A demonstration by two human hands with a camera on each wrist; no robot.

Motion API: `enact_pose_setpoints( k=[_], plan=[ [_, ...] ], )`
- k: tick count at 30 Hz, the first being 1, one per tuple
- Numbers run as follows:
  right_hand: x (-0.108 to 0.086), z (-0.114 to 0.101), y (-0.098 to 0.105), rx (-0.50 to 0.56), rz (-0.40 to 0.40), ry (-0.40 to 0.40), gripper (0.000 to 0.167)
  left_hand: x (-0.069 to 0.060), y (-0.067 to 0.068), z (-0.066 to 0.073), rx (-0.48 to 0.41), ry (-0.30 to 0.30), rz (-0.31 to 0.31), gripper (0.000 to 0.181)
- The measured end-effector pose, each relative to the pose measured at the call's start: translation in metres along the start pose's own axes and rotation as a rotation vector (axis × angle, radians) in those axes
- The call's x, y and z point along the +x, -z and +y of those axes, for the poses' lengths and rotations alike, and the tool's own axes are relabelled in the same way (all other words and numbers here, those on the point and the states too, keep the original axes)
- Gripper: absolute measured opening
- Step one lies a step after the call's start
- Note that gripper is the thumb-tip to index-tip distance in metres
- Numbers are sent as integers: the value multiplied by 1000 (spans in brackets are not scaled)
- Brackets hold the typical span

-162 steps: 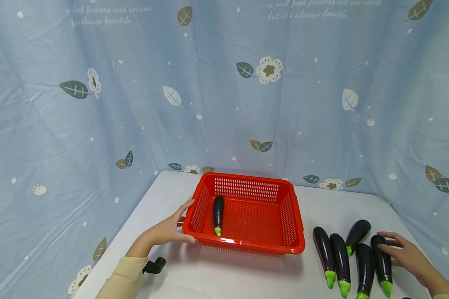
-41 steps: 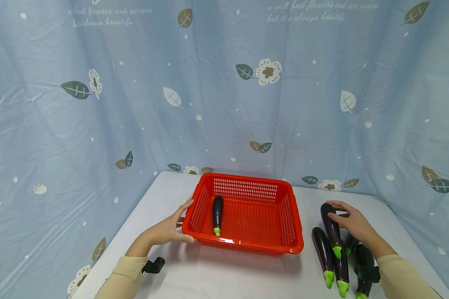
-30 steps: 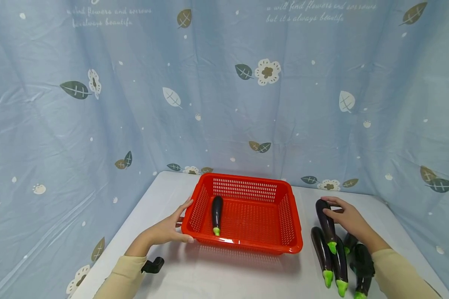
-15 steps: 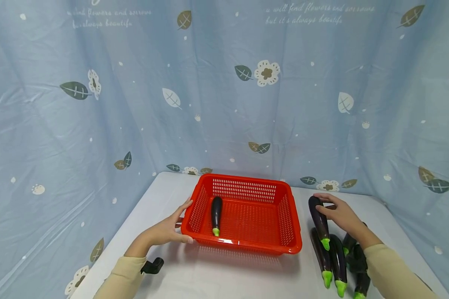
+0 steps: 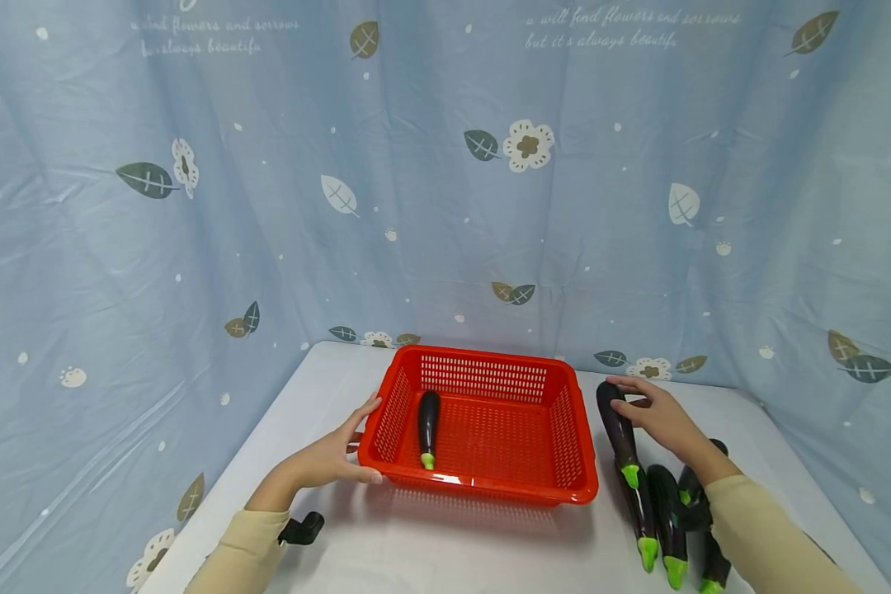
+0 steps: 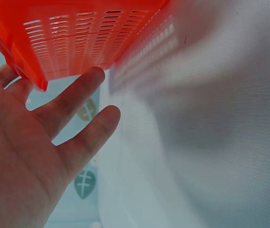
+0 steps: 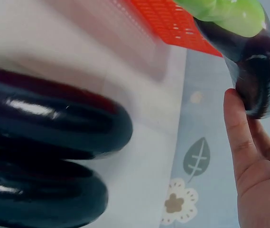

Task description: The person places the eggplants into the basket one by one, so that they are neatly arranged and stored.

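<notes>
My right hand (image 5: 655, 414) pinches a dark purple eggplant (image 5: 617, 429) near its rounded end, off the table just right of the red plastic basket (image 5: 483, 488). Its green stem end points toward me; in the right wrist view that eggplant (image 7: 256, 61) hangs between thumb and fingers. My left hand (image 5: 327, 456) rests against the basket's left front corner with fingers spread and fairly straight. The left wrist view has two fingers of the left hand (image 6: 25, 156) extended below the rim. Inside the basket, one eggplant (image 5: 429, 425) lies along the left side.
More eggplants (image 5: 667, 516) lie on the white table (image 5: 416, 553) at the right, some partly under the right forearm. Two of these eggplants (image 7: 49, 114) show close up in the right wrist view. A blue patterned curtain (image 5: 445, 165) hangs behind the table.
My right hand has taken an eggplant from the right end of the group and carried it left, over the others, toward the basket. The left hand has stayed at the basket's corner.
</notes>
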State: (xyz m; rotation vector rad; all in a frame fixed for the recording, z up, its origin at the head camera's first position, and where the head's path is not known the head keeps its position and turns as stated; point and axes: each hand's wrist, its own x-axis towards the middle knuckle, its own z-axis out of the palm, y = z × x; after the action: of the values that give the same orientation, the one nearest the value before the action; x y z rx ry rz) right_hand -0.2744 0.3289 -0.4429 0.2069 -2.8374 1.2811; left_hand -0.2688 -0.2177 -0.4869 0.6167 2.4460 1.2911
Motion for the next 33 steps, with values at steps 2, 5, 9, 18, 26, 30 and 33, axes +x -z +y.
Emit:
enact_pose_setpoints(
  k=[2, 5, 9, 18, 26, 30, 33],
  plan=[
    [2, -2, 0, 7, -1, 0, 59, 0, 0, 0, 1, 1, 0, 120],
    [6, -4, -1, 18, -4, 0, 59, 0, 0, 0, 2, 2, 1, 120],
    [9, -8, -3, 35, -8, 6, 59, 0, 0, 0, -1, -1, 2, 120],
    [16, -15, -6, 59, -24, 5, 59, 0, 0, -1, -4, 6, 2, 120],
    [19, -21, -8, 122, -35, 25, 60, -1, 0, 0, 2, -3, -3, 120],
    [21, -25, -11, 138, -30, 23, 61, -1, 0, 1, 9, -13, -4, 119],
    [23, -30, -13, 150, -31, 13, 61, -1, 0, 2, 9, -18, -4, 119]
  ],
)
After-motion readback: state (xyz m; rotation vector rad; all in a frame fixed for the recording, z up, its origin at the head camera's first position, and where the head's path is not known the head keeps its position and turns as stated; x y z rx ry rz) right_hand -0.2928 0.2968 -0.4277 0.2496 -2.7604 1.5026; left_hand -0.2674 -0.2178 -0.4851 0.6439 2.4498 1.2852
